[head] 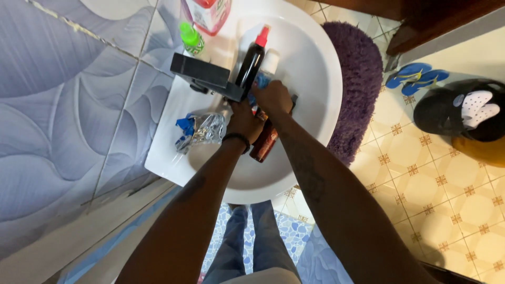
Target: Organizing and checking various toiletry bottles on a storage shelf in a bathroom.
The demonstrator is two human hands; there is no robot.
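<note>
- White ceramic sink (315,79) at centre frame, crowded with bottles inside the bowl and along its rim.
- Left hand (243,122), with a dark band at the wrist, closed around a dark brown bottle (264,143) lying slanted in the bowl, probably to keep it from rolling.
- Right hand (272,98) curled over a blue and white bottle (265,71), just beside a tall black spray bottle (250,63) with a red top; exact grip hidden under the knuckles.
- Black faucet (206,77) jutting over the bowl just left of both hands, crowding that side.
- Crumpled clear wrapper (202,129) with blue print on the sink's left ledge, beside the left wrist.
- Green-capped bottle (191,38) and pink bottle (209,13) at top of frame, on the rim against the tiled wall.
- Open bowl toward lower centre; purple mat (357,73) and tiled floor to the right.
</note>
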